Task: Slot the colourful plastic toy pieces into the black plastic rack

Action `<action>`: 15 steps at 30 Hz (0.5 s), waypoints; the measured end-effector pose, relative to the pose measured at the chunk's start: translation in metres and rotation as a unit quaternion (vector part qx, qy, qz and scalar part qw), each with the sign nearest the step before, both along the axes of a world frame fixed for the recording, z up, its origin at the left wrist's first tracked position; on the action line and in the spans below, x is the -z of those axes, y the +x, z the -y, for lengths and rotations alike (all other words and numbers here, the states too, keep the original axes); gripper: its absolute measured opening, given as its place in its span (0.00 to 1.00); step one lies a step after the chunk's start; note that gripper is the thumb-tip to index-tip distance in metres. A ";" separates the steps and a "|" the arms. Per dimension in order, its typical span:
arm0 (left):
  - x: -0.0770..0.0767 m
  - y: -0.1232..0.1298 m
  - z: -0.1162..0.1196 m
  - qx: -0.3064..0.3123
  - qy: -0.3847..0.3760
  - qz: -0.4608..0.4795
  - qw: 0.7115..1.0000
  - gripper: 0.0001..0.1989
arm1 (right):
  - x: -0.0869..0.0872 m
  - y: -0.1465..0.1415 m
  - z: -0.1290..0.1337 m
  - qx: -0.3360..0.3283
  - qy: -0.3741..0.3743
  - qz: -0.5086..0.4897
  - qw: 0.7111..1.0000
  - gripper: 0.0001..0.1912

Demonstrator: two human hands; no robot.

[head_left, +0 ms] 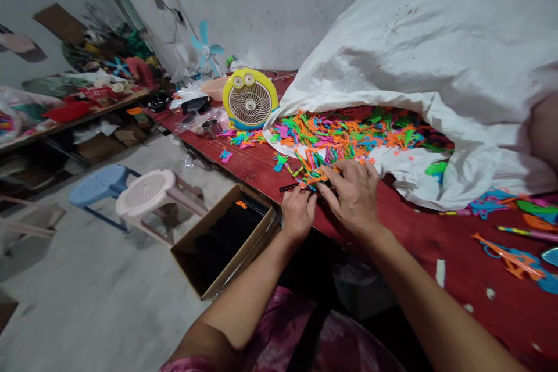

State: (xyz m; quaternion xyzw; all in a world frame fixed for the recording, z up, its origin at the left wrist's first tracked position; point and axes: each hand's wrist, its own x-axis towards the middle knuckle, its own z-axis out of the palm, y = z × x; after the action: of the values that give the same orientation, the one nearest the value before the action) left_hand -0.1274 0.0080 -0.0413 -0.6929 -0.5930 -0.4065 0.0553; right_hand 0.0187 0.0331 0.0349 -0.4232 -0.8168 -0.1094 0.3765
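Note:
At the front edge of the red table point(418, 238), my left hand point(297, 212) is closed on a narrow black plastic strip point(288, 188). Small blue and orange bits show at its fingertips. Close on the right, my right hand point(355, 195) has bent fingers, with thumb and index finger drawn toward the strip. Orange plastic pieces point(323, 174) lie at its fingertips; exactly what it grips is hidden. Just beyond both hands, a heap of small bright plastic pieces point(344, 133) spills from the mouth of a large white sack point(392, 58).
A yellow fan point(250, 99) and a metal cup point(211, 128) stand behind, left of the sack. Below the table edge, a cardboard box point(231, 250) holds black items. Pink point(152, 195) and blue stools point(101, 183) stand left. Loose toy pieces point(514, 258) lie at right.

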 end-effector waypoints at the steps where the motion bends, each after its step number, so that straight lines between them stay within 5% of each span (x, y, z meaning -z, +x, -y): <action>1: 0.000 0.001 0.000 -0.003 -0.004 0.002 1.000 0.09 | -0.001 0.001 -0.001 0.000 0.000 0.002 1.000 0.16; 8: -0.007 0.022 0.010 -0.010 -0.039 0.082 0.996 0.10 | -0.007 0.026 0.018 -0.036 0.006 -0.032 0.999 0.27; 12: -0.015 0.054 0.031 0.033 -0.100 0.120 0.987 0.08 | 0.017 0.045 0.053 0.028 0.026 -0.107 0.993 0.22; 15: -0.020 0.080 0.049 0.106 -0.142 0.141 0.974 0.06 | 0.041 0.056 0.067 0.042 -0.040 -0.139 0.989 0.15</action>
State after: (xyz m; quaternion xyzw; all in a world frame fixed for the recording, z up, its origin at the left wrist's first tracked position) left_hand -0.0476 -0.0409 -0.0211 -0.6885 -0.5698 -0.4147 -0.1712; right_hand 0.0745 -0.0342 -0.0059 -0.4833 -0.7414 -0.0324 0.4644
